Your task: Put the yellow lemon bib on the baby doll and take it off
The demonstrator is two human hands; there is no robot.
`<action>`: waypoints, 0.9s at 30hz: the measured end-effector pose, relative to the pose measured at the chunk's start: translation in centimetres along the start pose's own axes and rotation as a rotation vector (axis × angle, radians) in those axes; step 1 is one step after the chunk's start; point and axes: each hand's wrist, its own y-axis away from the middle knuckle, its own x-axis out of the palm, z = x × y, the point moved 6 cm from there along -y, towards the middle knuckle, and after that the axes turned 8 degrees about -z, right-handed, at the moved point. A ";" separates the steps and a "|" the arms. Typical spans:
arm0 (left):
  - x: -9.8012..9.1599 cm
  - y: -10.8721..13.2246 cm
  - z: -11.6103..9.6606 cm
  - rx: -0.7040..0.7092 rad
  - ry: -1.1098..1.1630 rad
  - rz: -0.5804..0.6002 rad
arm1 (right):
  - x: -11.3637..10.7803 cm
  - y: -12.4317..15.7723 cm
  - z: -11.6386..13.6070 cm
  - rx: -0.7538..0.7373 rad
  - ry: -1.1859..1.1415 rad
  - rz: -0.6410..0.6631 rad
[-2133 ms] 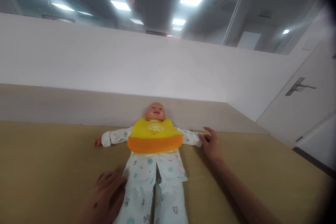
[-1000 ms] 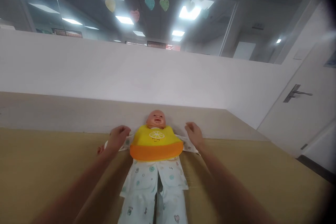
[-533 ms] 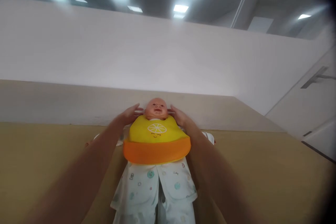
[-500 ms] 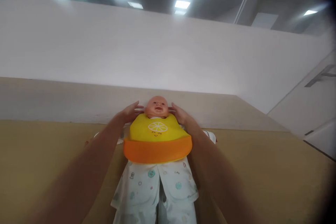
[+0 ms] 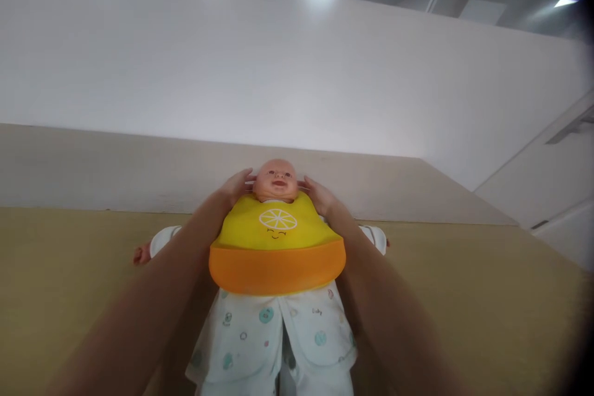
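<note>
A baby doll (image 5: 276,177) lies on its back, face up, its arms spread to the sides. Over its chest is a yellow bib (image 5: 241,223) with a white citrus slice, a smiling face and an orange catch pocket (image 5: 277,269). My left hand (image 5: 237,185) is at the neck on the left of the picture, fingers closed at the bib's neck strap. On the other side my right hand (image 5: 319,195) grips the strap likewise. The fingertips of both hands are partly hidden behind the doll's neck. White printed clothes (image 5: 245,340) cover the doll's body and legs.
The doll lies on a tan tabletop (image 5: 464,297). Beyond its head runs a grey raised strip (image 5: 93,167), then a white partition (image 5: 297,74). A white door with a handle (image 5: 570,127) is at the far right. Ceiling lights show above.
My view has tilted down slightly and come closer. Both hands stay beside the doll's neck, the left one nearer the head. The doll's arms show more on both sides.
</note>
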 end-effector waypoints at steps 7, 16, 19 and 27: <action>0.8 2.4 -0.3 -0.088 0.068 0.052 | 2.2 3.3 0.6 -0.045 -0.079 0.005; 1.5 8.2 -2.7 0.178 0.207 0.107 | 3.8 8.4 2.2 -0.242 -0.078 -0.067; 1.4 10.8 -2.7 0.201 0.266 0.131 | 4.8 10.8 2.3 -0.297 -0.059 -0.028; 1.3 18.0 -0.9 0.245 0.311 0.160 | 6.1 17.9 0.9 -0.376 -0.036 -0.036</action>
